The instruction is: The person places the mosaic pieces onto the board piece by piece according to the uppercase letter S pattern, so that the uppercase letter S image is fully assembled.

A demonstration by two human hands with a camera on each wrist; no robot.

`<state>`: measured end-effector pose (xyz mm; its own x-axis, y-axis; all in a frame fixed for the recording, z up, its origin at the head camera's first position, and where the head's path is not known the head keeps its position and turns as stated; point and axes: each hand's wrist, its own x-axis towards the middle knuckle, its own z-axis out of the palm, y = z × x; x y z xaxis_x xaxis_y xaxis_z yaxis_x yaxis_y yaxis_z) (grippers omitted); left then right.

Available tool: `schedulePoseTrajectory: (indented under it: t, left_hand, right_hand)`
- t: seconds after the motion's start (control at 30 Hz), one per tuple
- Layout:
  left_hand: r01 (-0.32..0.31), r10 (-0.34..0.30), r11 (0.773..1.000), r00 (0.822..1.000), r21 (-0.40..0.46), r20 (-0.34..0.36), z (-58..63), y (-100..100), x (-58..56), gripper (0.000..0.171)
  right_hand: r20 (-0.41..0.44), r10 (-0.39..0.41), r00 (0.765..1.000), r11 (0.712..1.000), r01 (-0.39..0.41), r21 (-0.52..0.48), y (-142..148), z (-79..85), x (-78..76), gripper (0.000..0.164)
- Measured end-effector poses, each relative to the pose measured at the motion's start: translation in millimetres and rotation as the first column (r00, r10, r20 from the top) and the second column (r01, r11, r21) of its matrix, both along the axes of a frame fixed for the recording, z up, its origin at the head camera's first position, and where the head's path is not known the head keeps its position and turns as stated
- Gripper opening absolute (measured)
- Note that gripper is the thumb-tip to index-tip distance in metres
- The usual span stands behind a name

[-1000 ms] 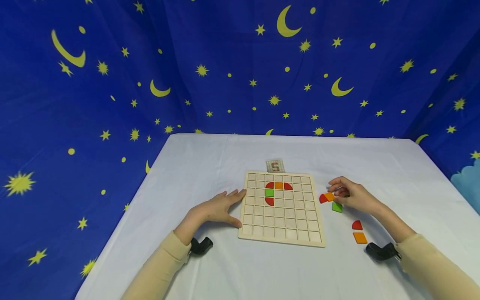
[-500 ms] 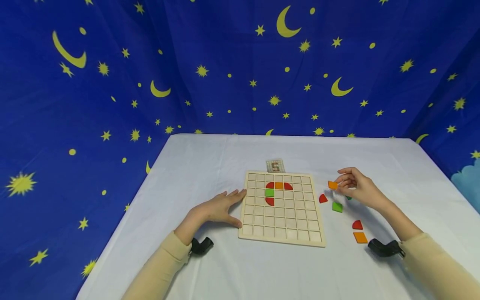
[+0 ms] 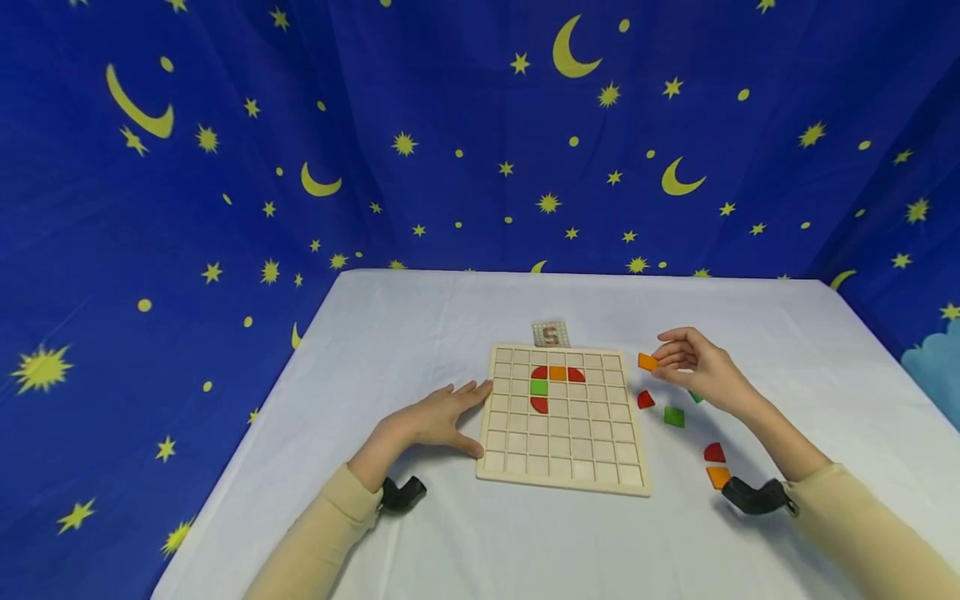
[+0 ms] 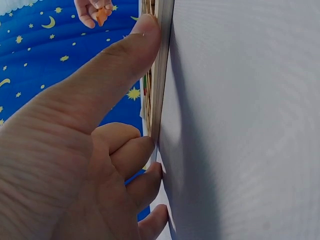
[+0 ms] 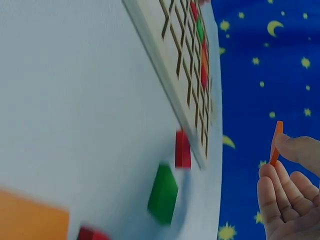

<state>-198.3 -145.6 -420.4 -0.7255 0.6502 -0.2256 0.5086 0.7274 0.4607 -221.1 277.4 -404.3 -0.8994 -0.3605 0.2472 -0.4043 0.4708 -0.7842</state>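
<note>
My right hand [image 3: 701, 371] pinches an orange square tile [image 3: 647, 362] between thumb and fingertips, held up to the right of the wooden grid board [image 3: 585, 446]. The right wrist view shows this tile [image 5: 276, 142] nearly edge-on. At the board's left edge rests my left hand [image 3: 431, 417], thumb and fingers spread and touching the frame. Several tiles sit in the board's upper squares: red rounded ones [image 3: 539, 405], an orange square [image 3: 558, 372] and a green square [image 3: 538, 387]. Below the right hand lie a red rounded tile [image 3: 646, 400] and a green tile [image 3: 674, 417].
A small card [image 3: 551, 333] with an S-shaped pattern lies behind the board. Nearer the right sleeve are another red rounded tile [image 3: 715, 452] and an orange square [image 3: 717, 477], partly behind the black wrist camera [image 3: 753, 497]. Another green tile [image 3: 696, 397] is half hidden under the right hand.
The right hand has lifted the orange square tile away from the red one beside it, then carried it left toward the board. The left hand has stayed in place.
</note>
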Motion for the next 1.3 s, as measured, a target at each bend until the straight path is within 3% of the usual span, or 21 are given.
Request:
schedulePoseTrajectory:
  t: [0.2, 0.67, 1.1, 1.3]
  left_hand:
    - [0.006, -0.006, 1.0, 1.0, -0.01, -0.008, 0.4, -0.3, 1.1, 0.106]
    - [0.008, -0.008, 1.0, 1.0, -0.014, -0.013, -2.1, -0.6, 0.5, 0.106]
    - [0.036, -0.036, 0.999, 0.999, 0.001, -0.018, -3.7, -2.3, -2.7, 0.105]
    - [0.034, -0.034, 0.999, 0.999, 0.0, -0.017, -2.6, -2.6, -2.1, 0.105]
  right_hand:
    - [-0.008, 0.066, 0.998, 0.996, -0.067, -0.06, -20.5, 0.5, 0.8, 0.048]
    - [-0.011, 0.133, 0.991, 0.985, -0.133, -0.111, -62.2, 4.7, 3.1, 0.048]
    - [0.008, 0.214, 0.977, 0.965, -0.21, -0.159, -89.0, -12.0, -0.5, 0.049]
    - [0.039, 0.22, 0.975, 0.969, -0.214, -0.119, -97.6, -21.0, 0.6, 0.046]
